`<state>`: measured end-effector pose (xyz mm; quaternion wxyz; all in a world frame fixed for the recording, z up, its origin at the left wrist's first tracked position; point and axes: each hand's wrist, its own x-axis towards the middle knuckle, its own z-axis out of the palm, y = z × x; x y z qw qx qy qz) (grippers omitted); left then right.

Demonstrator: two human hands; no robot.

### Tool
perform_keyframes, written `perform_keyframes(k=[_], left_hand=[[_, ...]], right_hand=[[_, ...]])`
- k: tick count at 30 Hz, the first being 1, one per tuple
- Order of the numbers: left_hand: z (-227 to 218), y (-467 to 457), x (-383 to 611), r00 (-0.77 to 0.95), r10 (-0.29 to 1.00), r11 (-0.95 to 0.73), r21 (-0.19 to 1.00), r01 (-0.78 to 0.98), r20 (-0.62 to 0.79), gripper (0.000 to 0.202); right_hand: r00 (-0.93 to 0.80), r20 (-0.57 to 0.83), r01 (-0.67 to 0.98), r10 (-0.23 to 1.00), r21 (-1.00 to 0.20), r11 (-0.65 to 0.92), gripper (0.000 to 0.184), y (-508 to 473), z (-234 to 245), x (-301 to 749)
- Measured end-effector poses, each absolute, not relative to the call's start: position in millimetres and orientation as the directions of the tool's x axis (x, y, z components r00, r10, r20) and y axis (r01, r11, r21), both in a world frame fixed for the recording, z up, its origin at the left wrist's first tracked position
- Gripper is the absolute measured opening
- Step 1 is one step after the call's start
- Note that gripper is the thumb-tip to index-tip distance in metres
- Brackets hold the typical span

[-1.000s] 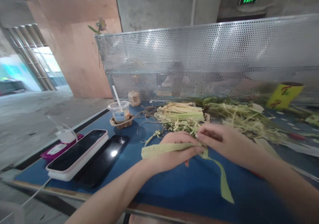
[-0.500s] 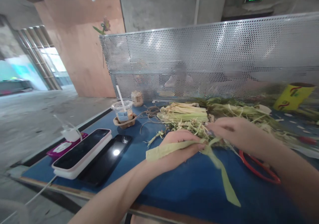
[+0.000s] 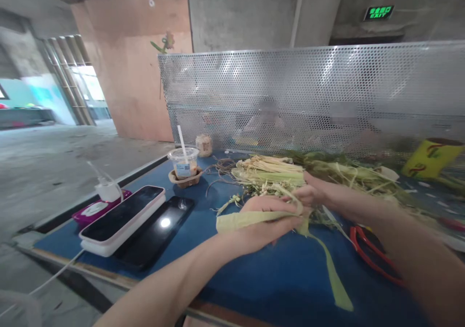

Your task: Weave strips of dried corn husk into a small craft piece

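Note:
My left hand (image 3: 267, 220) is closed around a pale green corn husk strip (image 3: 234, 221), its broad end sticking out toward the left over the thumb side. My right hand (image 3: 308, 190) meets it from the right, fingers bent at a small loop of husk above the left fingertips. From below the hands, a second length of husk (image 3: 334, 273) hangs down onto the blue table. Just behind lies a bundle of pale husk pieces (image 3: 269, 167), with small flower-like bits in front of it. Red-handled scissors (image 3: 374, 254) lie partly under my right forearm.
A plastic cup with a straw (image 3: 184, 164) stands in a cardboard holder. Twine (image 3: 223, 167) is coiled beside it. Two phones, the nearer one black (image 3: 156, 235), lie at left by a purple box (image 3: 96, 210). A perforated metal screen (image 3: 290, 94) borders the back; a yellow roll (image 3: 432, 157) sits right.
My right hand has come in to the left and now touches the husk by my left fingers, where a small loop shows. The hanging length has narrowed at its top. The view has shifted slightly.

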<state>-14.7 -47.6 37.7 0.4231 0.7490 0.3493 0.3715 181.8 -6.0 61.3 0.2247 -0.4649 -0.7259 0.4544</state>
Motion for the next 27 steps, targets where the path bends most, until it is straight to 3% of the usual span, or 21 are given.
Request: perform_keyframes(k=[1,3,7,10,13,15,17,20,24,27], left_hand=[[34.9,-46.9,-14.2,0.487,0.839,-0.366,0.914,0.177,0.241,0.028],[27.8,-44.1,-13.3,0.521,0.826,-0.309,0.946,0.102,0.214,0.032],[16.8,-38.0,-10.7,0.555,0.821,-0.18,0.983,0.026,0.136,0.035],[16.4,-36.0,-8.4,0.56,0.821,-0.109,0.994,-0.032,0.108,0.036],[18.9,-35.1,-7.9,0.552,0.83,-0.074,0.997,-0.021,0.073,0.037],[20.0,-34.3,-8.9,0.56,0.826,-0.071,0.997,-0.008,0.064,0.036],[20.4,-33.4,-10.5,0.591,0.804,-0.061,0.998,-0.034,0.069,0.033],[20.3,-32.3,-12.2,0.639,0.768,0.029,0.993,-0.118,0.054,0.027],[20.5,-31.1,-12.4,0.68,0.733,0.147,0.972,-0.182,0.017,0.023],[21.4,-30.7,-12.0,0.681,0.732,0.165,0.967,-0.195,0.012,0.017]], right_hand=[[-0.455,-0.139,0.429,0.879,-0.9,0.08,0.048,-2.0,59.3,178.2],[-0.418,-0.088,0.321,0.904,-0.945,0.057,0.043,2.4,56.0,170.3],[-0.321,0.14,0.071,0.937,-0.983,0.172,0.043,-1.8,55.0,159.5],[-0.266,0.302,0.004,0.915,-0.949,0.314,0.037,-10.1,56.5,158.8],[-0.233,0.505,0.179,0.831,-0.817,0.547,0.029,-18.5,56.8,163.3],[-0.291,0.628,0.325,0.722,-0.645,0.691,0.027,-22.8,55.6,167.9],[-0.388,0.709,0.343,0.589,-0.482,0.806,0.031,-25.3,53.6,172.5],[-0.484,0.714,0.28,0.505,-0.421,0.863,0.035,-27.1,50.7,177.7],[-0.572,0.596,0.272,0.563,-0.51,0.816,0.031,-32.6,51.0,181.7],[-0.639,0.514,0.312,0.573,-0.507,0.803,0.032,-37.6,52.4,183.7]])
